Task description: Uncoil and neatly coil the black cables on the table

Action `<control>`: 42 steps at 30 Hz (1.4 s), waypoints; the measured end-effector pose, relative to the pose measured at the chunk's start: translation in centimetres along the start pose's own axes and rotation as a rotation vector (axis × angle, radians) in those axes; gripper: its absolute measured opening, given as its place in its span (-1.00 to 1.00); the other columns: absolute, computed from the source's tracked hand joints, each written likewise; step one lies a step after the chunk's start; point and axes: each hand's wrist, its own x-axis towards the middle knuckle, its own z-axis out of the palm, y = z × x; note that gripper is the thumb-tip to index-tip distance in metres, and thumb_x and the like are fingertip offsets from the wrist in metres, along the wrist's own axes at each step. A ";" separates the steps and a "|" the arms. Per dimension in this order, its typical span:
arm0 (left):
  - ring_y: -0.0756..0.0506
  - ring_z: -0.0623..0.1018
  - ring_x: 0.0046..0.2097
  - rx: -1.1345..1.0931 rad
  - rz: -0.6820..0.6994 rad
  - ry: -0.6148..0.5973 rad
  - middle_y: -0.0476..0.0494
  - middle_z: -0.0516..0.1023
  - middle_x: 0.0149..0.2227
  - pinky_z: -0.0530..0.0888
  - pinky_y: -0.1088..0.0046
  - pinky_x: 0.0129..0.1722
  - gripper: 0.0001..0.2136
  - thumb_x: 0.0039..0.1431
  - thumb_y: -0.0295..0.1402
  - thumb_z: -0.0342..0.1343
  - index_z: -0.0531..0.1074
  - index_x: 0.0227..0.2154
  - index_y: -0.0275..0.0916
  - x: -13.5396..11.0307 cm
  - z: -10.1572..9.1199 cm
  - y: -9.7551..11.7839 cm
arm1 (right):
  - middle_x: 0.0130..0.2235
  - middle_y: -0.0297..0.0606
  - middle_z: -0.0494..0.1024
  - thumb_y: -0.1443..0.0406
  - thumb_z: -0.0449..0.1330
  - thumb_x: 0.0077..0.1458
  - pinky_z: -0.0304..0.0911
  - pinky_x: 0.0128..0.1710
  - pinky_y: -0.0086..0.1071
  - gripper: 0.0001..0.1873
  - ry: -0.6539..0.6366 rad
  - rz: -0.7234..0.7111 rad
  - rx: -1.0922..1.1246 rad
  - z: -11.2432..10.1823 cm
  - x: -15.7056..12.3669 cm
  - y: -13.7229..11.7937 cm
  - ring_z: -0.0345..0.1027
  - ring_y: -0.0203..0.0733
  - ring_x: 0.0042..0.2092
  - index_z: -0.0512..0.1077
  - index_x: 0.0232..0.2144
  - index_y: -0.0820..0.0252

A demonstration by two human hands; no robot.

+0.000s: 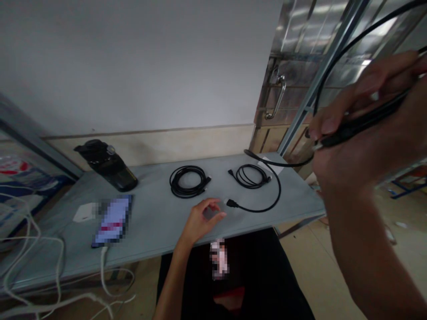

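Note:
My right hand (370, 129) is raised close to the camera at the right, fingers pinched round a black cable (363, 119) near one end. That cable runs down to the grey table (153, 222), loops, and its plug (231, 203) lies on the table. My left hand (203, 218) hovers just left of that plug, fingers curled and apart, holding nothing. Two coiled black cables lie further back: a larger coil (187, 181) and a smaller coil (251, 176).
A phone (113, 221) lies at the left on a white charging lead (103, 266). A black device (106, 164) sits at the back left. White cords (30, 249) hang off the left edge. A metal door (300, 66) stands at the back right.

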 end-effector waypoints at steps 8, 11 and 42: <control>-0.22 0.76 -0.17 -0.042 -0.053 -0.144 -0.07 0.80 -0.24 0.60 0.24 -0.08 -0.65 0.21 -0.04 0.51 0.75 -0.02 -0.04 -0.2 -0.1 -0.1 | -0.33 -0.47 0.49 0.01 0.14 0.64 0.13 -0.73 -0.36 -0.68 -0.039 -0.009 0.009 1.9 -7.1 4.1 0.28 -0.32 -0.62 0.31 -0.21 -0.06; -0.22 0.76 -0.15 -0.054 -0.054 -0.162 -0.08 0.80 -0.22 0.61 0.22 -0.02 -0.63 0.19 -0.06 0.54 0.75 0.00 -0.05 -0.2 0.2 -0.1 | -0.31 -0.49 0.52 -0.07 0.14 0.62 0.19 -0.66 -0.39 -0.66 -0.133 0.136 0.011 2.1 -9.1 4.6 0.34 -0.32 -0.58 0.28 -0.17 -0.07; -0.17 0.68 -0.12 0.064 0.032 -0.066 -0.14 0.74 -0.19 0.53 0.28 0.00 -0.80 0.49 -0.18 0.29 0.68 -0.21 -0.16 0.1 0.6 -0.1 | 0.02 0.05 0.75 0.11 0.04 0.65 0.50 -0.02 -0.19 -0.61 -1.202 0.440 -1.370 -6.6 -20.6 15.2 0.73 0.17 0.06 0.54 0.07 0.28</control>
